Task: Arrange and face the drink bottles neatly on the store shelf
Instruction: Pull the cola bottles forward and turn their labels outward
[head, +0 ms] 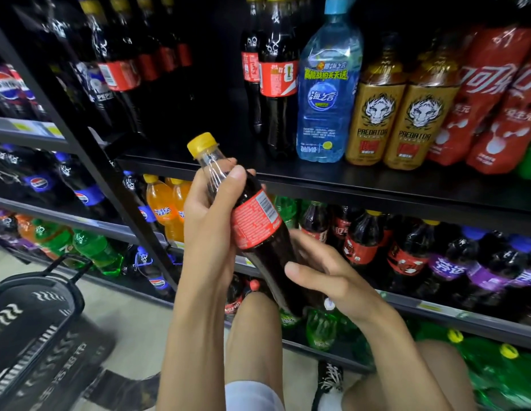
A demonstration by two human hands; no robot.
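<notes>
While aslant before the shelf (362, 180), cola bottle (254, 222) in the grip of left hand (206, 216) above, right hand (320, 269) below.

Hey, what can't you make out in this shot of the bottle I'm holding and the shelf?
Head view only.
Bottom of the cola bottle: partly behind the right hand.
Its label front: turned away from the camera.
The price tags: blurred.
The basket: cut off by the left edge.
</notes>
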